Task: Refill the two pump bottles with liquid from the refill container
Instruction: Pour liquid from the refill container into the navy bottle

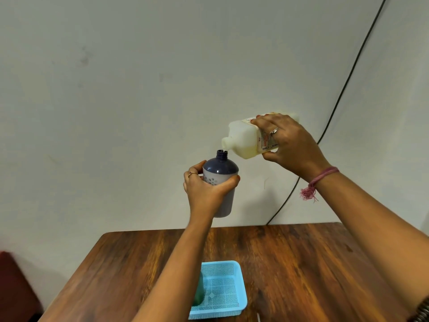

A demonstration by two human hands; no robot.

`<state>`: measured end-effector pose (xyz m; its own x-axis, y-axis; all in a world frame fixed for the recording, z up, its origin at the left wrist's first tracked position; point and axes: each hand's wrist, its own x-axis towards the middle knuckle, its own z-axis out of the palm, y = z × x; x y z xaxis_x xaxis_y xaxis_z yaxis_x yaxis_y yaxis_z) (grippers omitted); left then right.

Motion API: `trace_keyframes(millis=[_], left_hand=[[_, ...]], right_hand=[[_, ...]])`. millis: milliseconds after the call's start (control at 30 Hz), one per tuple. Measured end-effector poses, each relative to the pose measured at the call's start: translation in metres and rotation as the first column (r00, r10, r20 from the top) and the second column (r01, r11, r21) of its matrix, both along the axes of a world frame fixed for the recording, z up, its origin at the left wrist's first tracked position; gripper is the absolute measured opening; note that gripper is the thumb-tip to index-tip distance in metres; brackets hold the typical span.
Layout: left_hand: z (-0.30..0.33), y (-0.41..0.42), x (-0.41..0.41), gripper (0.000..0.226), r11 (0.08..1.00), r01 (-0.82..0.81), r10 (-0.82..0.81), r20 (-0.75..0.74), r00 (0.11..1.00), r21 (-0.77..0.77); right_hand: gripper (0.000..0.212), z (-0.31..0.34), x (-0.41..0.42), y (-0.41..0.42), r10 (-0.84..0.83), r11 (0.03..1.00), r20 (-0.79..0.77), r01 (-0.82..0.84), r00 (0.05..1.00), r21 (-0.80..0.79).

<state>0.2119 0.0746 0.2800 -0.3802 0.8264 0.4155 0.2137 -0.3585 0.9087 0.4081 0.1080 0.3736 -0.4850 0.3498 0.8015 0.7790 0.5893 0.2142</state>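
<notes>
A dark red object [14,284] sits at the left, beside the desk [301,263]. Near the desk's front edge lies a light blue mesh basket [234,298] holding something green [199,296], half hidden by the left forearm. A black cable [343,89] runs down the wall to the desk's back edge. The left hand [204,189] wraps its fingers around an open, dark-topped pump bottle [220,168], held upright above the desk. The right hand [290,142] grips the pale refill container [246,140], tilted with its spout just over the bottle's neck; a thin stream shows. A pink thread band [318,180] circles the right wrist.
</notes>
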Motion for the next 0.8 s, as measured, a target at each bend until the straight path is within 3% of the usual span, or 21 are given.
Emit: trace_keyframes(millis=[800], left_hand=[[0.0016,-0.0030,0.0040,0.092,1.000,0.003,-0.004,0.017,1.000,0.012]], right_hand=[[0.074,-0.0013,0.0020,-0.0024,-0.004,1.000,-0.003,0.004,1.000,0.024]])
